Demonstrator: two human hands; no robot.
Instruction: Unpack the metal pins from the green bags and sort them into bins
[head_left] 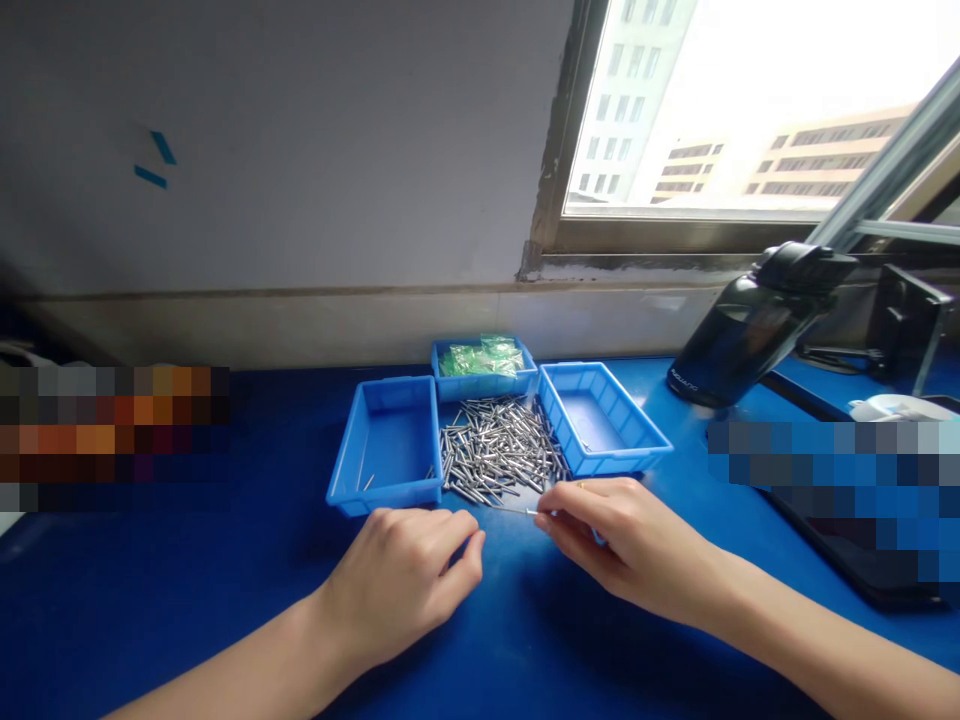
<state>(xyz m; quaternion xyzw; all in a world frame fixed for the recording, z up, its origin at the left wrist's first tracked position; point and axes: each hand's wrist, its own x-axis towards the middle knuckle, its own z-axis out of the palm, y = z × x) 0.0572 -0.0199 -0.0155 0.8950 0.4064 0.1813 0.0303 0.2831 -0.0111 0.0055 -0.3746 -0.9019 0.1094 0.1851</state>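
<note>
Slim silver metal pin, 1 (513, 510): just before the loose silver metal pile (499, 445), its right end pinched by the right hand (619, 525); probably light, stiff, slick, best gripped there. Left hand (409, 570): loosely curled, contents cannot be told.

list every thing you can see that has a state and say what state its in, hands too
Left hand: fingers curled, palm hidden
Right hand: pinching a thin metal piece
Metal pile: heaped loose between the trays
Left tray: open, a few metal pieces inside
Right tray: open, almost bare
Far tray: open, holding green packets
Black bottle: lid on
</note>
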